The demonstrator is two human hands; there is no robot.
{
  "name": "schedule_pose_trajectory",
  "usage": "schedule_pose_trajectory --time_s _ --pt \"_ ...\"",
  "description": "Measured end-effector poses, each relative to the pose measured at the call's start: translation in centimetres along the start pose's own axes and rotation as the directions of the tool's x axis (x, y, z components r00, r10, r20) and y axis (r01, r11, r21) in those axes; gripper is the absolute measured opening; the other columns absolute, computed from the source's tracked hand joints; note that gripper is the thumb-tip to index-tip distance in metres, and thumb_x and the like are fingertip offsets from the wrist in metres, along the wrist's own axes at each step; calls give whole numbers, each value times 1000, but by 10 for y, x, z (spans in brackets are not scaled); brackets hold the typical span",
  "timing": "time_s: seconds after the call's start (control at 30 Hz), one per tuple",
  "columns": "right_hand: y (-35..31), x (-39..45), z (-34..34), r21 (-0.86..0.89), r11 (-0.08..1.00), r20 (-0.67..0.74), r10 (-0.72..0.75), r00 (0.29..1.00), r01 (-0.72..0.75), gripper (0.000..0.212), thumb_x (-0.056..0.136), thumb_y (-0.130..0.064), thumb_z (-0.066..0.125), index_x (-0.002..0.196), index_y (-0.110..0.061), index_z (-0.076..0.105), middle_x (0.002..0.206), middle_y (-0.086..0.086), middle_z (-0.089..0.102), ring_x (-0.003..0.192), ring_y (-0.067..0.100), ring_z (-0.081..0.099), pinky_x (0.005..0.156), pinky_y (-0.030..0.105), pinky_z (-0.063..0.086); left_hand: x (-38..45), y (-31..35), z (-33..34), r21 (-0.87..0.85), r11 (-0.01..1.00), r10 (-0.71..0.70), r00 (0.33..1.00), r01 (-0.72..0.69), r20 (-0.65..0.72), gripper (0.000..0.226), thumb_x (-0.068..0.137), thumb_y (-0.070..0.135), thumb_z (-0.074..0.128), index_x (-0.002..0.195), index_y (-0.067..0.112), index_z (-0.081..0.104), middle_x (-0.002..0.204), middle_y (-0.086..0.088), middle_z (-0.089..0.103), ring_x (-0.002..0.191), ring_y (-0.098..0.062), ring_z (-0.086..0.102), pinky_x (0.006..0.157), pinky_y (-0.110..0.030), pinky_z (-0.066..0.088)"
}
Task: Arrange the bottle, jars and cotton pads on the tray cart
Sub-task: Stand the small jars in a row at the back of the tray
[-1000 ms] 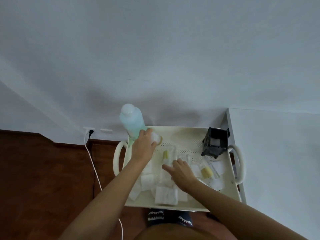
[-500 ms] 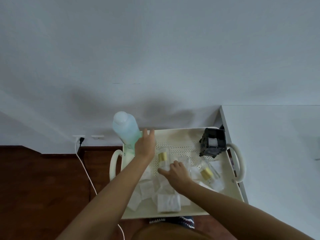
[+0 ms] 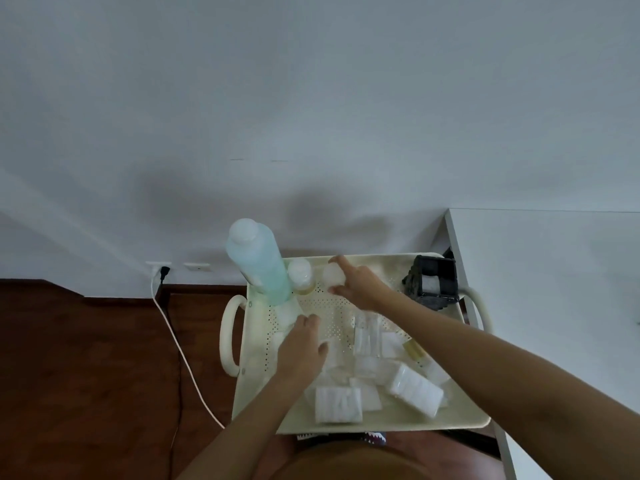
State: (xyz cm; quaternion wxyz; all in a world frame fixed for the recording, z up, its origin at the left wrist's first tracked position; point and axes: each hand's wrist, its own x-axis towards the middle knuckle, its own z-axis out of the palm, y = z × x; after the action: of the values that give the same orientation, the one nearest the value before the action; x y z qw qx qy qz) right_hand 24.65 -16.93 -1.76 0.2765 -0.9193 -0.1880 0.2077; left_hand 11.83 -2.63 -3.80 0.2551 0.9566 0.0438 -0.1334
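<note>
A tall blue-green bottle stands upright in the back left corner of the cream tray cart. Right beside it stands a small jar with a white lid. My right hand grips a second white-lidded jar just right of the first, near the back rim. My left hand lies palm down over loose cotton pads on the tray's left side, thumb apart, nothing visibly gripped. A third jar with yellow contents lies on its side among the pads, partly behind my right forearm.
A black square holder with white pads inside stands in the tray's back right corner. A wrapped pack of pads lies front right. A white table adjoins the cart's right side. A white cable crosses the wooden floor on the left.
My left hand let go of the first jar beside the bottle and drew back onto the pads. My right hand picked up a jar from the tray's middle and carried it toward the back.
</note>
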Motion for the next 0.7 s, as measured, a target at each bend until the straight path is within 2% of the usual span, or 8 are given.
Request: schedule_pose_trajectory --time_s 0.07,0.13,0.23,0.3,0.4,0.5,0.6,0.7 --pt "-2 6 -1 36 999 -6 2 1000 -2 53 88 -34 66 129 -22 35 100 17 68 86 35 63 70 40 51 -3 5 10 -69 998 -2 996 8 88 42 86 34 62 119 15 47 114 -4 56 101 -20 59 82 -30 49" --pt "-5 10 -1 48 999 -5 8 1000 -8 53 88 -33 65 130 -20 34 110 20 66 93 37 62 73 43 51 -6 12 21 -94 995 -1 990 15 140 56 84 48 62 126 16 43 116 -3 59 103 -18 59 85 -30 49" --pt "-9 11 -1 70 997 2 27 1000 -27 59 89 -30 65 135 -19 30 112 20 65 96 37 62 76 44 52 -9 24 34 -46 998 -28 981 37 192 79 79 64 58 135 13 33 121 -6 59 107 -22 60 85 -33 51" --pt "-10 4 -5 97 994 -8 45 999 -44 67 89 -25 66 141 -19 24 104 19 67 89 33 62 74 42 52 -10 33 42 -22 997 -66 976 73 206 86 76 69 57 136 13 30 123 -6 59 108 -23 61 83 -33 51" --pt "-5 -19 -11 99 993 -46 68 997 -63 65 92 -16 62 143 -20 22 85 16 68 74 30 62 71 45 56 -10 46 49 -20 993 -110 968 117 224 79 74 71 57 126 16 34 116 -3 62 99 -21 64 77 -32 53" --pt "15 -64 -14 71 992 -121 115 986 -107 46 94 -13 57 135 -15 37 75 11 65 66 23 58 71 44 55 -10 57 54 -34 983 -165 951 180 261 73 76 66 59 125 16 36 111 -2 64 95 -21 65 71 -32 53" --pt "48 -123 -7 89 968 -231 250 940 -236 30 93 -8 56 122 -12 49 97 12 68 83 25 65 77 42 56 -9 61 58 -106 964 -208 937 246 281 66 78 58 61 124 16 40 114 -2 63 95 -20 65 67 -28 49" --pt "76 -166 6 37 918 -235 391 890 -394 38 93 -8 55 130 -12 46 119 11 59 101 27 62 86 38 54 -11 59 56 -193 947 -201 944 255 262 58 81 50 60 123 14 41 108 0 63 85 -17 63 63 -27 48"
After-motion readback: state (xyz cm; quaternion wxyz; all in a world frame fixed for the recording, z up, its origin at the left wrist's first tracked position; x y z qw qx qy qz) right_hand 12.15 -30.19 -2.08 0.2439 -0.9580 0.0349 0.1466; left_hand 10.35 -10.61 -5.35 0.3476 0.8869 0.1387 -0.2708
